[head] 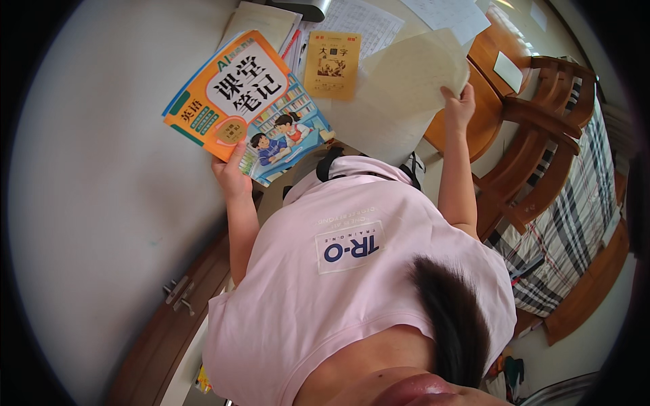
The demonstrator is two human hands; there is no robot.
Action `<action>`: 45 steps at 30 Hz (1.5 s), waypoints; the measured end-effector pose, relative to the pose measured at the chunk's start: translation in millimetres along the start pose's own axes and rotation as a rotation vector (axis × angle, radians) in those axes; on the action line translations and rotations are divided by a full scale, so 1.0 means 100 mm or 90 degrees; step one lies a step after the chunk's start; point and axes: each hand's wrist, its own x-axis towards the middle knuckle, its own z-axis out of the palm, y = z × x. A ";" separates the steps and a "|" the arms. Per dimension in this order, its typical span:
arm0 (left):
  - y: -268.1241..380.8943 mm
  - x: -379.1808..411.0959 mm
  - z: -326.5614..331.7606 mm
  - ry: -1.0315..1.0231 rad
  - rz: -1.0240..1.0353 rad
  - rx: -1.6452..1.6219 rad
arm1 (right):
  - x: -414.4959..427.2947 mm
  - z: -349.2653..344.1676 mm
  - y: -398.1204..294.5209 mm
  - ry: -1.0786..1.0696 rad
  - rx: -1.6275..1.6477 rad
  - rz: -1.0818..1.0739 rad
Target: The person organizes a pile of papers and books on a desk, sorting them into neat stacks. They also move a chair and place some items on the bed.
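My left hand (234, 175) grips the lower left edge of an orange and blue paperback workbook (284, 109), thumb on the cover. The cover bears large printed characters and a drawing of two children at a desk; it faces up. My right hand (461, 106) pinches the right edge of a large, pale, slightly see-through sheet (401, 86). The sheet bows and hangs over the table's near edge and my lap. Between the two, a thin yellow-tan exercise booklet (332, 66) lies on the table, its lower right side close to the sheet.
At the back are printed sheets (355, 23), a stack of papers (259, 20) and a grey device (304, 7). A white wall (111, 127) rises on the left. Wooden chairs (543, 132) and a bed with a plaid cover (574, 218) stand on the right.
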 end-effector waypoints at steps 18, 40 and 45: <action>-1.68 0.30 1.39 -0.401 -0.403 0.164 | -0.02 -0.49 -1.44 0.050 0.305 -0.077; -1.05 0.08 0.99 -0.324 -0.509 0.042 | -0.29 0.36 -0.08 -0.236 0.114 0.221; -1.25 -0.04 0.80 -0.310 -0.596 -0.115 | -0.17 0.13 0.12 -0.299 0.176 0.298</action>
